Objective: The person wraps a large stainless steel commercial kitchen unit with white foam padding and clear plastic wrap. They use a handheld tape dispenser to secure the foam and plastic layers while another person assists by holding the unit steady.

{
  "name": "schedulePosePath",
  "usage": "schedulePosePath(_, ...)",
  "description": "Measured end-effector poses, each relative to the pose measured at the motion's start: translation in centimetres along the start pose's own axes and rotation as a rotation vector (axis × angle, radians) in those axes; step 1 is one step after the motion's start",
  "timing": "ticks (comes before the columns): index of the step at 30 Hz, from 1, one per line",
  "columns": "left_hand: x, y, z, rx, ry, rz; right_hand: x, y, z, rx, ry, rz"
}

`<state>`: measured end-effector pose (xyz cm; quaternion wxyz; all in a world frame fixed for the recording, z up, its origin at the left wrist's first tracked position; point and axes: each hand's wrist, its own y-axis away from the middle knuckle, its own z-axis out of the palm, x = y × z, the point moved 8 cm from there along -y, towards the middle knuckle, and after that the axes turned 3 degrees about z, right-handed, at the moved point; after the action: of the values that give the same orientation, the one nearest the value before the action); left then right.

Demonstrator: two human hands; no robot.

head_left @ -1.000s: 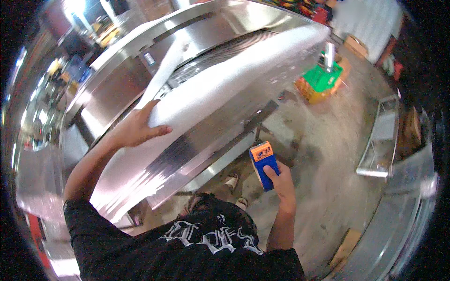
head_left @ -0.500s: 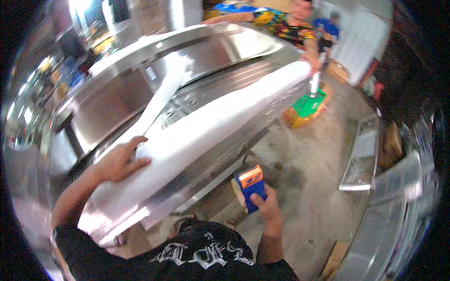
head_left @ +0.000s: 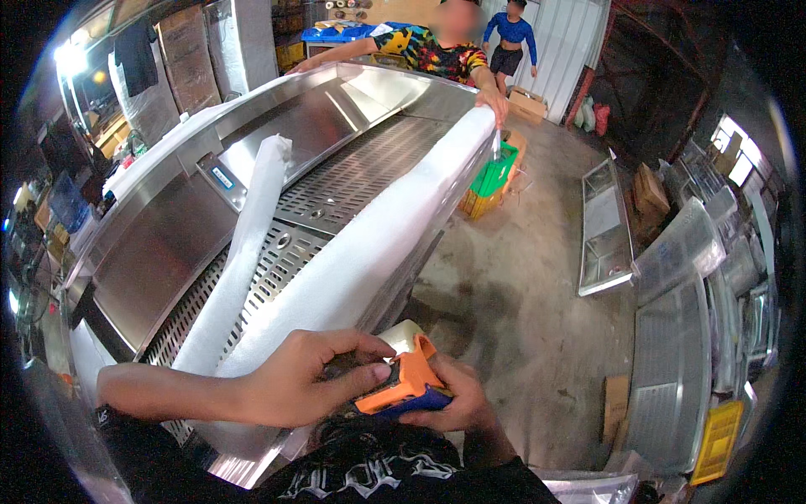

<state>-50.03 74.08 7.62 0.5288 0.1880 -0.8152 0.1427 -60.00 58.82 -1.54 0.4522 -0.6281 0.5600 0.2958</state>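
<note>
In front of my body I hold an orange and blue tape dispenser [head_left: 401,380] with a pale tape roll [head_left: 401,334] on it. My right hand [head_left: 460,396] is wrapped around its blue side. The fingers of my left hand [head_left: 315,374] are closed at the dispenser's near left corner; whether they pinch the tape end I cannot make out. A long white foam sheet [head_left: 369,244] covers the near edge of a large stainless steel counter [head_left: 168,244]. Across the slotted grate [head_left: 348,181] lies a narrower white foam strip [head_left: 256,210]. At the far end another person's hand [head_left: 491,102] presses the foam's end.
A green and yellow crate [head_left: 487,181] stands on the floor beyond the counter. To the right lie a steel sink frame [head_left: 606,227], wrapped panels [head_left: 672,370] and a yellow crate [head_left: 718,441]. A second person [head_left: 510,42] stands at the back.
My left hand has left the foam sheet and come over to the tape dispenser. My right hand has brought the dispenser lower and nearer, turned another way. The view has shifted.
</note>
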Motion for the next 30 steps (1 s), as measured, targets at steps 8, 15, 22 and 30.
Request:
schedulePosePath(8, -1.0, -0.1, -1.0, 0.065, -0.053, 0.071, 0.5, 1.1, 1.0, -0.02, 0.025, 0.179)
schedulePosePath(15, 1.7, 0.3, -4.4, 0.243, -0.284, 0.152, 0.6, 1.4, 1.9, -0.12, -0.101, 0.414)
schedulePosePath(22, 2.2, 3.8, -8.5, 0.38, -0.341, 0.126, -0.3, 1.5, 3.1, -0.243, -0.091, 0.384)
schedulePosePath(30, 2.4, 6.2, -9.6, 0.442, -0.341, 0.098, -2.2, 0.5, 4.3, -0.262, -0.062, 0.315)
